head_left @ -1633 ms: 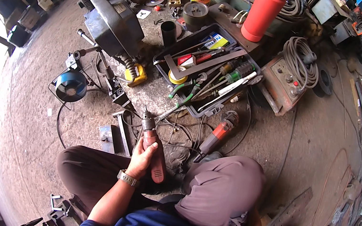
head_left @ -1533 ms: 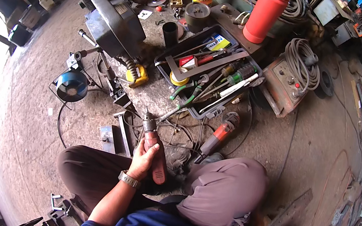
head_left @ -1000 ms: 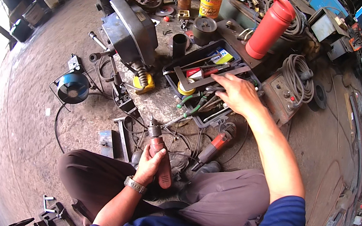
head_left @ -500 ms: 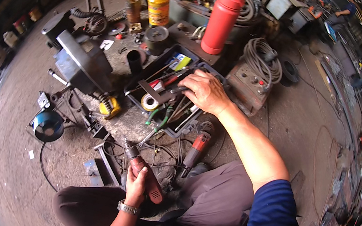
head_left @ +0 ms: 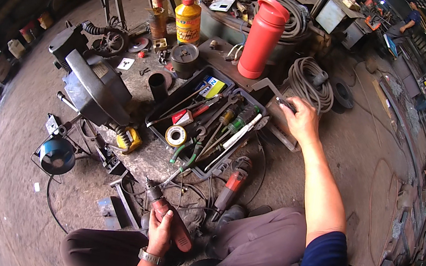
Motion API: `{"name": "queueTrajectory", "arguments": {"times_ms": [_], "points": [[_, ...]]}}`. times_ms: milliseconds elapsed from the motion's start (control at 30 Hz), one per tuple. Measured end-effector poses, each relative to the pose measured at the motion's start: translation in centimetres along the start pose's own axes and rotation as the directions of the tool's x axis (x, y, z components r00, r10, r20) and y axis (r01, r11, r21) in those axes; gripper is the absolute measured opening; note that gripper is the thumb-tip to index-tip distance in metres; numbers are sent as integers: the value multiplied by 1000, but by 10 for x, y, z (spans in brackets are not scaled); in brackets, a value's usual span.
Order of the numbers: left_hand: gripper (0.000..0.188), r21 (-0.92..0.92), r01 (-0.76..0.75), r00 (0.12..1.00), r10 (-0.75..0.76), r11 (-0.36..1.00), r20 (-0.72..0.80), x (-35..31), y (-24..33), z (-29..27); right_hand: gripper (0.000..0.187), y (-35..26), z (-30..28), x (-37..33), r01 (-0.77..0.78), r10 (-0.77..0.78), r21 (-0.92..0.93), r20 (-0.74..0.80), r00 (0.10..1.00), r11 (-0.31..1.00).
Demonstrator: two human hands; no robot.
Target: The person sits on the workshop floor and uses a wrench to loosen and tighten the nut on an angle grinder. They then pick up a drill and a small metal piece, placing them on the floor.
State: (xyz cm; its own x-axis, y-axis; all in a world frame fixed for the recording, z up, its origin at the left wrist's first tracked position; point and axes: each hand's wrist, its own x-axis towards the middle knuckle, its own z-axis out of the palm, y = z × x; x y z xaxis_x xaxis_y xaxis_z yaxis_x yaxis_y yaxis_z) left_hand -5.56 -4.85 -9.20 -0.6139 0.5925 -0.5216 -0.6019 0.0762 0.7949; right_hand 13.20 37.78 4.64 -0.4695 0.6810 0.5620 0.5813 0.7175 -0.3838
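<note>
Two hand-held power tools, one open tool tray (head_left: 158,130), one red cylinder (head_left: 262,35), one yellow bottle (head_left: 188,20), one tape roll (head_left: 175,136), two cable coils

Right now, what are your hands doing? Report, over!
Left hand grips red power drill. Right hand pinches small dark tool beside open tool tray. Red angle grinder lies between them.

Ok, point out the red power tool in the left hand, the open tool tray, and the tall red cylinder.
red power tool (head_left: 174,223), head view, on its red body.
tool tray (head_left: 159,132), head view, on its left rim.
tall red cylinder (head_left: 260,41), head view, mid body.
</note>
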Motion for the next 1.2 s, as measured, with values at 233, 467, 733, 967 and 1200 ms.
{"name": "queueTrajectory", "arguments": {"times_ms": [233, 467, 733, 967, 1200], "points": [[57, 41, 37, 999, -36, 998, -30, -1, 4, 1, 21, -39, 46, 39, 283, -285, -37, -76, 955, 958], [59, 18, 54, 998, -54, 998, -26, 0, 0, 2, 15, -71, 109, 75, 303, -282, -180, 130, 950, 936], [55, 32, 49, 999, -49, 998, 5, -2, 7, 4, 13, -72, 146, 95, 223, -116, -377, 286, 951, 899], [60, 68, 46, 999, -45, 997, -23, -4, 8, 7, 20, -74, 122, 86, 198, -196, 29, 336, 921, 980], [68, 28, 59, 997, -58, 998, -41, -3, 6, 8, 39, -106, 105, 67, 335, -388, 209, 634, 669, 919]]}}
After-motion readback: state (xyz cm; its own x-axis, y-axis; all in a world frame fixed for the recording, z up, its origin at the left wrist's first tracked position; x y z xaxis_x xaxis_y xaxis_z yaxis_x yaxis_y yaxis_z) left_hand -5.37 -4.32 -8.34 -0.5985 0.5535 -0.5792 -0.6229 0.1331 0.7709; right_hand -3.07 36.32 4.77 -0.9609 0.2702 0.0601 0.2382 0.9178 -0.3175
